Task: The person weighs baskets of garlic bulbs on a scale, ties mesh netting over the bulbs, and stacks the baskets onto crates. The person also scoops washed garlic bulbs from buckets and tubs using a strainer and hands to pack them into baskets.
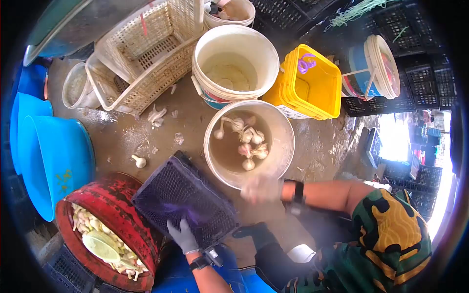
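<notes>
A grey glove covers my left hand [183, 237], its fingers spread against the near edge of a dark mesh crate [181, 195]. Smeared by motion, my right hand [261, 190] is at the near rim of a white bucket [210, 161]; its fingers and anything in them cannot be made out. Several garlic bulbs [246, 136] lie in murky water inside that bucket. Left of the crate, a red drum [110, 195] holds many pale pieces and a light green sieve [101, 245].
Behind the garlic bucket stand another white bucket [195, 63] with water and a yellow container [317, 112]. White baskets [146, 83] are at the upper left, blue tubs [58, 166] at the left. One loose bulb [139, 161] lies on the wet floor.
</notes>
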A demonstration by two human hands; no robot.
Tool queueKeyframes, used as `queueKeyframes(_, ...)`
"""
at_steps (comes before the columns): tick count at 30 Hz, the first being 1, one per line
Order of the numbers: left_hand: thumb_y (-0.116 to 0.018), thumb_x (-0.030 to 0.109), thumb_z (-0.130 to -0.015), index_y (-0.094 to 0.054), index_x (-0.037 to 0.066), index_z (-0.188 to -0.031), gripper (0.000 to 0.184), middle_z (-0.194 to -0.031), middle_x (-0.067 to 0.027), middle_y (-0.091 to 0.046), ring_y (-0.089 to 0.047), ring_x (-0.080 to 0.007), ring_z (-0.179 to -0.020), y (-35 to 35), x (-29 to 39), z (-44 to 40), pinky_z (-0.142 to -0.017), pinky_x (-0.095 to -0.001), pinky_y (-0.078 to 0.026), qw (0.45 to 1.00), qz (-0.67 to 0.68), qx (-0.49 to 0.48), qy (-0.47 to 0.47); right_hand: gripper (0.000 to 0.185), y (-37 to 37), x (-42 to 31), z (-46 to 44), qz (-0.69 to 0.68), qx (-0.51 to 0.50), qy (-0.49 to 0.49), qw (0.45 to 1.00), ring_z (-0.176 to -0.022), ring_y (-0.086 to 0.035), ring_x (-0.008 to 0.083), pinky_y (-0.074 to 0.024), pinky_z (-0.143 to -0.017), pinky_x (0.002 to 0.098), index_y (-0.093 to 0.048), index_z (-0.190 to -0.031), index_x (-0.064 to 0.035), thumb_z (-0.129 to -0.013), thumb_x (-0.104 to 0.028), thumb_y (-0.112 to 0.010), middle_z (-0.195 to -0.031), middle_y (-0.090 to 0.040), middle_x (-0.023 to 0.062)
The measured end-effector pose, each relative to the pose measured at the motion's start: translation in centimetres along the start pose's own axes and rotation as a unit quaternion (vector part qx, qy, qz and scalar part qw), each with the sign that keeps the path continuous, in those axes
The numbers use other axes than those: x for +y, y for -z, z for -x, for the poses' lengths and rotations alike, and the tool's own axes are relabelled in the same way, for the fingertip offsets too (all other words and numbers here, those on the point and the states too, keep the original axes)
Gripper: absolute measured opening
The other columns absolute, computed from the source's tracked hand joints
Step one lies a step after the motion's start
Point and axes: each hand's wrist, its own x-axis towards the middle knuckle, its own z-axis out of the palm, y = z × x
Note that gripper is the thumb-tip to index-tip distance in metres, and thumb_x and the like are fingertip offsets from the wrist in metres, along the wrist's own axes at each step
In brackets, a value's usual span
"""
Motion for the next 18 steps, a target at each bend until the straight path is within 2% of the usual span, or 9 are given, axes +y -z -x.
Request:
queueKeyframes(1, -0.058, 0.01, -0.083, -0.026, -0.01, -0.138, 0.066, -0.138, -0.0224, -0.036, -0.039, -0.031, -0.125, -2.2, 5.8, 0.5, -0.107, -0.0376, -0.03, 0.997, 0.05, -0.049, -0.011, 0.021, 3.2, 1.8, -2.0, 0.401, 0.129, 0.117, 0.899, -0.072, -0.064, 0.0255, -0.05, -0.063, 0.0346, -0.063, -0.08, -0.0097, -0.083, -0.027, -0.052, -0.074, -0.065, 0.0095)
queueKeyframes(2, -0.059, 0.01, -0.083, -0.025, -0.009, -0.138, 0.068, -0.14, -0.023, -0.032, -0.036, -0.0325, -0.127, -5.1, 6.3, -0.1, -0.108, -0.0383, -0.029, 0.996, 0.021, -0.049, -0.072, 0.027, 6.0, 1.9, -4.0, 0.239, 0.242, -0.18, 0.923, -0.086, -0.063, 0.0317, -0.0501, -0.073, 0.0408, -0.062, -0.091, -0.0079, -0.081, -0.032, -0.058, -0.087, -0.065, 0.0141)
queueKeyframes(3, -0.061, 0.011, -0.082, -0.025, -0.009, -0.138, 0.07, -0.14, -0.0238, -0.031, -0.033, -0.0331, -0.129, -8.7, 7.2, -1.0, -0.109, -0.039, -0.026, 0.988, 0.1, -0.085, -0.081, 0.036, 8.8, 3.3, -5.4, 0.264, 0.263, -0.229, 0.899, -0.096, -0.06, 0.0302, -0.0478, -0.08, 0.0392, -0.057, -0.107, -0.0048, -0.08, -0.03, -0.061, -0.101, -0.062, 0.0161)
queueKeyframes(5, -0.065, 0.012, -0.078, -0.024, -0.008, -0.138, 0.076, -0.142, -0.0252, -0.029, -0.027, -0.0347, -0.133, -13.9, 13.2, -0.7, -0.111, -0.0404, -0.022, 0.979, -0.007, -0.134, -0.154, 0.067, 12.1, 9.9, -7.6, 0.294, 0.357, -0.301, 0.834, -0.111, -0.055, 0.0299, -0.0446, -0.09, 0.0382, -0.044, -0.13, 0.0012, -0.075, -0.03, -0.067, -0.119, -0.056, 0.0233)
queueKeyframes(8, -0.063, 0.014, -0.079, -0.03, -0.006, -0.136, 0.069, -0.136, -0.026, -0.037, -0.036, -0.0389, -0.127, -19.6, 13.0, -1.7, -0.108, -0.0444, -0.027, 0.979, 0.054, -0.154, -0.123, 0.066, 13.1, 14.8, -9.5, 0.324, 0.361, -0.338, 0.807, -0.107, -0.058, 0.0326, -0.046, -0.088, 0.0396, -0.045, -0.127, 0.0034, -0.075, -0.03, -0.068, -0.116, -0.058, 0.0228)
queueKeyframes(11, -0.058, 0.012, -0.082, -0.034, -0.006, -0.134, 0.06, -0.132, -0.0253, -0.041, -0.041, -0.0372, -0.122, -20.0, 12.3, -2.6, -0.104, -0.0434, -0.031, 0.982, 0.016, -0.14, -0.126, 0.067, 13.9, 15.7, -9.6, 0.302, 0.163, -0.404, 0.848, -0.097, -0.061, 0.0331, -0.0482, -0.083, 0.0396, -0.046, -0.127, 0.0028, -0.074, -0.03, -0.07, -0.109, -0.062, 0.0202)
queueKeyframes(14, -0.054, 0.009, -0.084, -0.036, -0.006, -0.133, 0.054, -0.13, -0.0247, -0.043, -0.043, -0.0351, -0.119, -19.7, 12.2, -2.4, -0.103, -0.0416, -0.032, 0.977, -0.075, -0.114, -0.165, 0.052, 12.8, 11.2, -8.4, -0.05, 0.347, -0.37, 0.86, -0.078, -0.062, 0.0205, -0.0505, -0.067, 0.0332, -0.052, -0.113, 0.0009, -0.074, -0.027, -0.073, -0.09, -0.064, 0.012)
queueKeyframes(17, -0.051, 0.01, -0.086, -0.035, -0.006, -0.134, 0.053, -0.132, -0.0251, -0.041, -0.041, -0.0357, -0.121, -19.5, 12.6, -2.4, -0.104, -0.0413, -0.031, 0.977, -0.061, -0.127, -0.161, 0.033, 11.9, 6.9, -7.2, -0.123, 0.336, -0.294, 0.886, -0.087, -0.064, 0.0189, -0.0517, -0.072, 0.034, -0.055, -0.098, 0.0052, -0.079, -0.019, -0.069, -0.091, -0.064, 0.0142)
queueKeyframes(18, -0.05, 0.01, -0.087, -0.033, -0.006, -0.135, 0.054, -0.134, -0.0253, -0.04, -0.039, -0.0358, -0.124, -19.3, 12.6, -2.4, -0.106, -0.0407, -0.029, 0.975, -0.058, -0.144, -0.159, 0.027, 10.5, 2.8, -7.0, -0.217, 0.326, -0.186, 0.901, -0.082, -0.062, 0.023, -0.0507, -0.071, 0.0351, -0.056, -0.098, -0.001, -0.082, -0.02, -0.066, -0.091, -0.063, 0.0149)
